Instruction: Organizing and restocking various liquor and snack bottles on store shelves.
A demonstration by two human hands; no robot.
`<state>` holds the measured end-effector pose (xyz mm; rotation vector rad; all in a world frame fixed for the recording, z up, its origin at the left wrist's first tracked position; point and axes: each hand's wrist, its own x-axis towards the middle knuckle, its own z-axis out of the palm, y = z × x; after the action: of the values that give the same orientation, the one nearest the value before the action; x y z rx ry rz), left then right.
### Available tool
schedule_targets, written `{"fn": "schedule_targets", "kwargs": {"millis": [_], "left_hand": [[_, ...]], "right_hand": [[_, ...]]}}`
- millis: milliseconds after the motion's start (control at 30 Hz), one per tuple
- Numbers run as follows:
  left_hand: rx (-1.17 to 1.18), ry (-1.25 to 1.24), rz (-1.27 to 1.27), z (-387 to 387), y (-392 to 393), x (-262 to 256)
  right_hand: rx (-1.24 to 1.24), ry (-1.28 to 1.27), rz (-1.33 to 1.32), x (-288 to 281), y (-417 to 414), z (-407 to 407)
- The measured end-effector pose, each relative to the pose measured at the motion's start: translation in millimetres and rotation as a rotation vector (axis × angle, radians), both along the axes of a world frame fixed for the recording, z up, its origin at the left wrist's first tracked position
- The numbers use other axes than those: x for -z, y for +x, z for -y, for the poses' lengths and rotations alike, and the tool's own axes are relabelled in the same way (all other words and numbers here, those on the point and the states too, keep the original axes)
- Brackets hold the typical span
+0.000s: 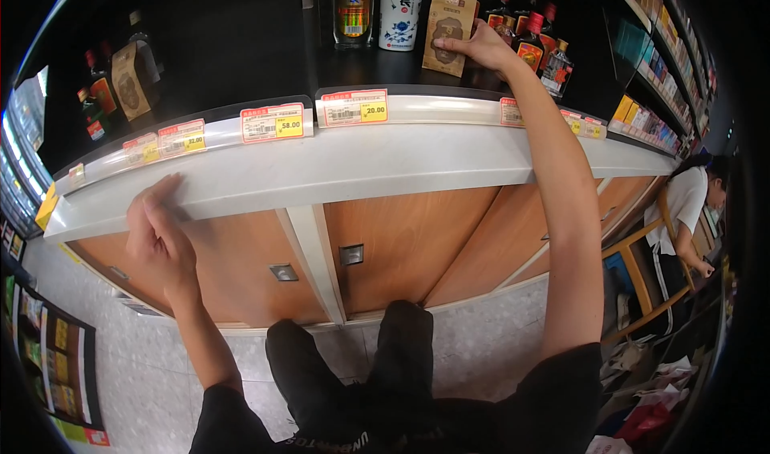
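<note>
My right hand (485, 46) grips a brown paper-covered bottle package (446, 36) by its right side, thumb across the front, at the black shelf. Left of it stand a white bottle with blue floral print (399, 12) and a clear glass bottle with a gold label (352, 9). Several red-capped dark bottles (529, 48) and a small clear bottle (556, 69) are just right of my hand. My left hand (159, 231) is empty, fingers loosely bent and slightly blurred, near the white counter edge (421, 153).
Price tags (355, 107) line the shelf front. Below are wooden sliding cabinet doors (409, 243). More bottles (99, 93) show at the far left. A person (680, 213) is by a wooden chair (637, 273) on the right. Packed shelves (662, 63) rise behind, and a low snack rack (57, 358) stands lower left.
</note>
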<state>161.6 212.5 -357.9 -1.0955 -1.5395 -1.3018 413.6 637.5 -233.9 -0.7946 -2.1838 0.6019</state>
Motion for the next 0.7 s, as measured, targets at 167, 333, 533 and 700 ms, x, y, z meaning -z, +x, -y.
{"fn": "schedule_targets", "kwargs": {"millis": [167, 333, 533, 700], "left_hand": [[0.038, -0.024, 0.03, 5.3, -6.5, -1.9], [0.074, -0.034, 0.097, 3.0, 3.0, -18.5], [0.156, -0.102, -0.028, -5.1, -6.7, -43.9], [0.076, -0.089, -0.048, 6.4, -41.1, -51.0]], "right_hand": [[-0.056, 0.092, -0.023, -4.1, -2.4, 11.5], [-0.113, 0.093, -0.089, -4.4, -8.9, 15.5], [-0.05, 0.092, -0.026, -7.7, -10.4, 36.6], [-0.12, 0.056, -0.257, -16.3, 9.5, 40.6]]}}
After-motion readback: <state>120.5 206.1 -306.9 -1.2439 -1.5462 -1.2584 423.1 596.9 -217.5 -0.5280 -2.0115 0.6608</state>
